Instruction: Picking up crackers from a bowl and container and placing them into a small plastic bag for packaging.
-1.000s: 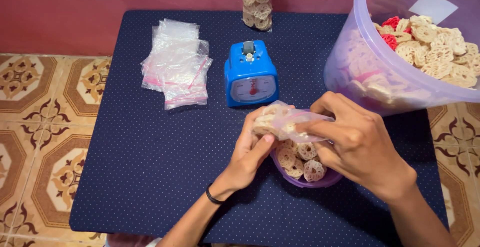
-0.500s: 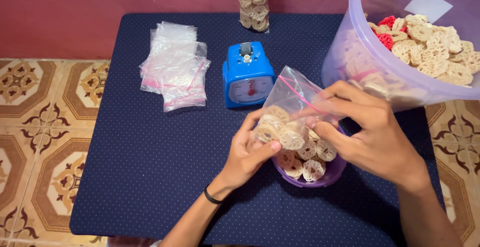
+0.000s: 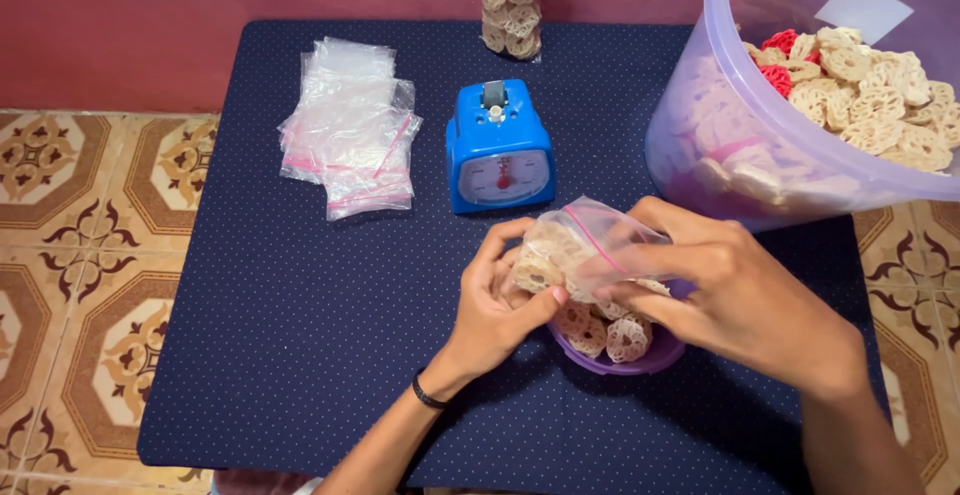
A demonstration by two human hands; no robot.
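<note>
Both hands on the clear zip bag [image 3: 575, 245]: left hand [image 3: 500, 300] & right hand [image 3: 735, 300] pinching it, part-filled w/ ring crackers; purple bowl [image 3: 640, 360] not empty yet.

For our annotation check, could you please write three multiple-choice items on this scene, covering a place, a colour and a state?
1. Where is the stack of empty bags?
A. left of the scale
B. inside the tub
C. on the floor

2. What colour is the scale?
A. red
B. blue
C. green

3. How is the small bag held?
A. lying untouched
B. by one hand
C. by both hands

Answers: 1 A, it lies on the table beside the scale; 2 B, its body is blue; 3 C, left hand and right hand grip it.
</note>
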